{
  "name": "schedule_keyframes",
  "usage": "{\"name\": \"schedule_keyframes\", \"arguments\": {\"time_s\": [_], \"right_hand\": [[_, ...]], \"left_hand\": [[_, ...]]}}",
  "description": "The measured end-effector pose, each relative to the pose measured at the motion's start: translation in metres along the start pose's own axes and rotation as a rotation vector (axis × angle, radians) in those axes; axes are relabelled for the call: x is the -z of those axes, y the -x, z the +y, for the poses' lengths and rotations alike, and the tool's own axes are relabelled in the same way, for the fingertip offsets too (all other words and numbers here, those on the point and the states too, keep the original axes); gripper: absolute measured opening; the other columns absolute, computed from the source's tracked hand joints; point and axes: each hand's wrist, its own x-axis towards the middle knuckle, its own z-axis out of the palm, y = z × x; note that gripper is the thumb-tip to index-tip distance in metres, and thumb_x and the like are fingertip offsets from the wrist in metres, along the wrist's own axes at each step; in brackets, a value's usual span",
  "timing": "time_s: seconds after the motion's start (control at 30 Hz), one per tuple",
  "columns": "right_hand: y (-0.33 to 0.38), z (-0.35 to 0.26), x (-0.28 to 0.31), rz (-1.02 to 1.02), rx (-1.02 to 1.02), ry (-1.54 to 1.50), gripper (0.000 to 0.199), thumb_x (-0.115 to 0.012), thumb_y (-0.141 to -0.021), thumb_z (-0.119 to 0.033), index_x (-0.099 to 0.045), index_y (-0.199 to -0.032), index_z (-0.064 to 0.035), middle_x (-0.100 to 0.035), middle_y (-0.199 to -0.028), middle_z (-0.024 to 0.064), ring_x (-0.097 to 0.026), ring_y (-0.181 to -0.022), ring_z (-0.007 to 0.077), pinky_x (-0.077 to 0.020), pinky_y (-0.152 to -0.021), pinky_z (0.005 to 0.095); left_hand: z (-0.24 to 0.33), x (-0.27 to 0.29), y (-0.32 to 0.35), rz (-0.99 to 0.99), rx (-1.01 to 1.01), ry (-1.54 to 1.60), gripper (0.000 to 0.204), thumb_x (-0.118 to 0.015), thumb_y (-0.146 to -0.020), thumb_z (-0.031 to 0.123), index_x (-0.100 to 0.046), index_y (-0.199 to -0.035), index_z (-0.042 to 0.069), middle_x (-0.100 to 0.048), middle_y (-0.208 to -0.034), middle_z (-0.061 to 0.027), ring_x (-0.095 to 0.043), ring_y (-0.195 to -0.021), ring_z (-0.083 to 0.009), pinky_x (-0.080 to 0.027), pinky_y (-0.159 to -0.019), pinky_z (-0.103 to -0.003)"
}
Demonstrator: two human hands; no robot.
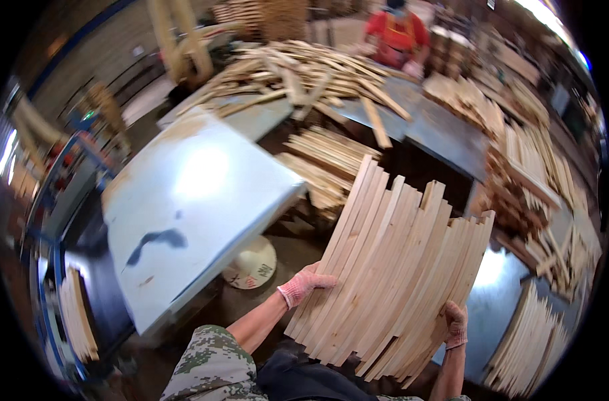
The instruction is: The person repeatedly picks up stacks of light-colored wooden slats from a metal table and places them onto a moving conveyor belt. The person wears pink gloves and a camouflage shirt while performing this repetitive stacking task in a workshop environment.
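Observation:
I hold a fanned bundle of several long pale wood slats (398,267) in front of me, tilted up to the right. My left hand (303,285), in a pink knit glove, presses on the bundle's left edge near its lower end. On the lower right edge my right hand (456,325), also gloved, grips the slats. The lower ends of the slats rest close to my lap.
A grey metal table (197,200) stands to the left, with a round white disc (254,265) on the floor beneath its edge. Piles of slats (304,73) cover the far table and the right side (525,154). A person in red (398,33) works at the back.

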Motion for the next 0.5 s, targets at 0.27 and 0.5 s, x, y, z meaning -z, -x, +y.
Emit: {"name": "schedule_keyframes", "arguments": {"time_s": [0.27, 0.5], "right_hand": [[-0.013, -0.029, -0.333, -0.468, -0.014, 0.004, 0.039, -0.073, -0.088, -0.015, -0.064, -0.121, 0.004, -0.07, -0.087, 0.0037, -0.064, -0.071, 0.0139, -0.0565, -0.072, 0.0309], [-0.039, 0.017, -0.57, -0.833, -0.279, 0.233, 0.01, -0.071, -0.086, -0.008, -0.071, -0.085, 0.0028, -0.07, -0.083, 0.0073, -0.068, -0.078, 0.0188, -0.0569, -0.076, 0.0317]], "left_hand": [[0.03, 0.171, 0.235, 0.363, -0.261, 0.18, 0.077, -0.092, -0.082, 0.033, -0.062, -0.146, 0.005, -0.071, -0.131, -0.0088, -0.067, -0.121, -0.022, -0.055, -0.106, -0.044], [-0.007, 0.291, 0.379, 0.68, -0.228, 0.458, 0.063, -0.088, -0.088, 0.035, -0.067, -0.139, 0.005, -0.075, -0.123, -0.0116, -0.075, -0.109, -0.0258, -0.061, -0.098, -0.047]]}}
